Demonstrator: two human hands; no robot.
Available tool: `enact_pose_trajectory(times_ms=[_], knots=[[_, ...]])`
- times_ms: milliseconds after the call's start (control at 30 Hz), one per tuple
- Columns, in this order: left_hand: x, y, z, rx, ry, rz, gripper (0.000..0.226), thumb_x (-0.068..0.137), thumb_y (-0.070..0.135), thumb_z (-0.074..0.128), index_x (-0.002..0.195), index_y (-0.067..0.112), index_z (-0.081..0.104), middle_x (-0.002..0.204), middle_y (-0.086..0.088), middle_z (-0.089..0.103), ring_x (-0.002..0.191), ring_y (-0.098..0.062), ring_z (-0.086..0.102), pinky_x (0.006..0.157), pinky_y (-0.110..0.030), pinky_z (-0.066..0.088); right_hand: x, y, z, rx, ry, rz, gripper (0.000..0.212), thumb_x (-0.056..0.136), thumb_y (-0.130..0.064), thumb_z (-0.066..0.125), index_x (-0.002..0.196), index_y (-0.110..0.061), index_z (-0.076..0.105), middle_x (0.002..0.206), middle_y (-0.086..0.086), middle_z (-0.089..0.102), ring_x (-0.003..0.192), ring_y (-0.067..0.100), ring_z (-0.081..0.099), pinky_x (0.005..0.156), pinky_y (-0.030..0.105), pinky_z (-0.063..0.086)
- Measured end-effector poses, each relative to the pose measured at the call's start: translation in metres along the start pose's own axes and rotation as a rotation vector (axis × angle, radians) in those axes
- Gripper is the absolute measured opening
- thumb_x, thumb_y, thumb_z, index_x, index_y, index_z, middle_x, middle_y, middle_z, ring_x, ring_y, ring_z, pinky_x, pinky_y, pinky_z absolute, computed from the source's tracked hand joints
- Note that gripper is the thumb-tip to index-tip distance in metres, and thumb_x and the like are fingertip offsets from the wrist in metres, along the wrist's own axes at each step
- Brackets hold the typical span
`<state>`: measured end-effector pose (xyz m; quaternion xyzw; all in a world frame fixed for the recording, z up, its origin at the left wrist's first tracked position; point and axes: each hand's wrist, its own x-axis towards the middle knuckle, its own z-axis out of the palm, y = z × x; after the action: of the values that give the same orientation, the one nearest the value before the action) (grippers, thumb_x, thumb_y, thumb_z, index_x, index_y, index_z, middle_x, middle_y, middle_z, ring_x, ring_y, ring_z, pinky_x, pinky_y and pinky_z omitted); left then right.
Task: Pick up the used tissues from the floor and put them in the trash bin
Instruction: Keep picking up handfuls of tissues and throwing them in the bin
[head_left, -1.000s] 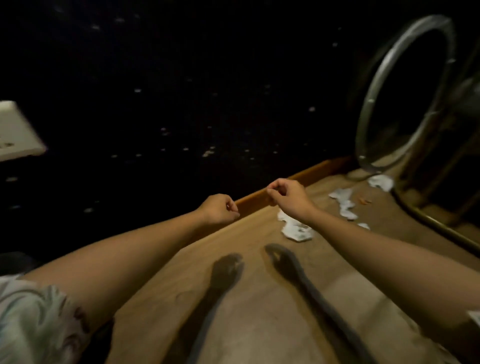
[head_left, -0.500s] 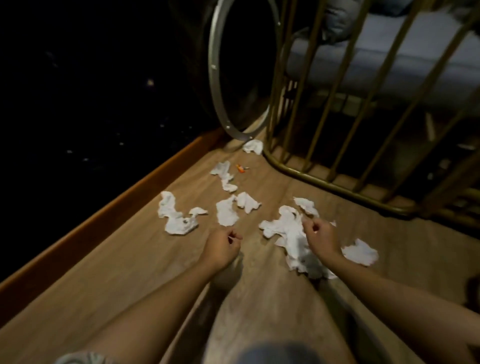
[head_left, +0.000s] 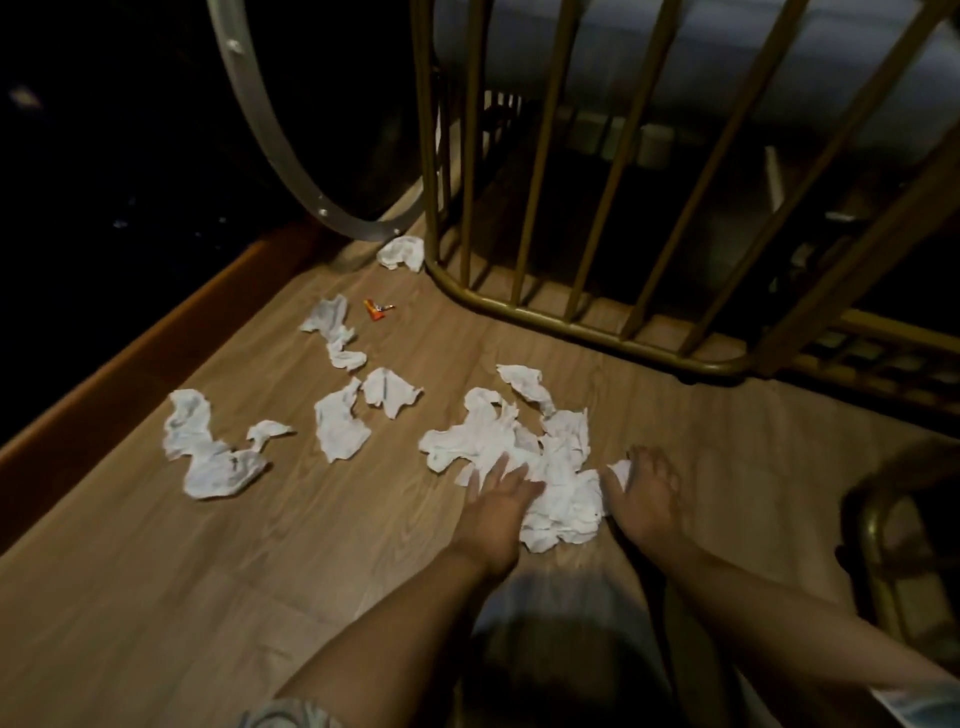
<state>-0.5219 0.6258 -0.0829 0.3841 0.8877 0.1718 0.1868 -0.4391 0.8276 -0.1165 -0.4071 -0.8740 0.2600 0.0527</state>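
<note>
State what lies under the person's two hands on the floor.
A pile of crumpled white tissues lies under and between the left hand and right hand. The wooden floor beneath that pile is covered.

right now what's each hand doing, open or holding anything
Left hand: open, fingers spread, pressing on the big pile of crumpled white tissues; nothing lifted.
Right hand: open, flat against the pile's right edge; nothing gripped.

Left hand (head_left: 496, 501) and right hand (head_left: 644, 499) reach down, fingers spread.

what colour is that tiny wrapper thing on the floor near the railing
Orange and red, with a pale twisted end: the small wrapper shows best in the head view, the only one.
</note>
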Motion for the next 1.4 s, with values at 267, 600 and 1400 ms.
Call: enact_pose_trajectory(times_ms=[267,600,1400], knots=[[-0.042,-0.045,0.018,-0.238,0.181,-0.062,0.036,0.096,0.049,0.046,0.125,0.03,0.056,0.118,0.006,0.054,0.106,-0.011,0.047,0.091,-0.027,0.039,-0.044,-0.037,0.027,-0.022,-0.278,-0.514,0.093,0.071,-0.085,0.048,0.146,-0.033,0.034,0.155,-0.001,0.026,0.14,0.018,0.025,0.113,0.041,0.027],[-0.096,-0.076,0.022,-0.306,0.565,-0.501,0.03,0.081,-0.005,0.063,0.065,0.016,0.049,0.076,-0.001,0.049,0.066,-0.011,0.045,0.061,-0.017,0.034,-0.043,-0.043,0.037,0.164,-0.347,-0.753,0.027,0.073,-0.012,0.071,0.095,-0.021,0.057,0.1,-0.002,0.057,0.092,0.008,0.053,0.077,0.028,0.045],[-0.123,-0.09,0.02,-0.373,0.529,-0.347,0.05,0.083,0.004,0.069,0.13,0.017,0.056,0.124,0.013,0.055,0.115,-0.007,0.052,0.095,-0.007,0.03,-0.055,-0.043,0.036,-0.024,-0.275,-0.705,0.031,0.092,-0.047,0.055,0.087,-0.017,0.064,0.107,-0.01,0.051,0.086,0.004,0.051,0.075,0.024,0.044]])
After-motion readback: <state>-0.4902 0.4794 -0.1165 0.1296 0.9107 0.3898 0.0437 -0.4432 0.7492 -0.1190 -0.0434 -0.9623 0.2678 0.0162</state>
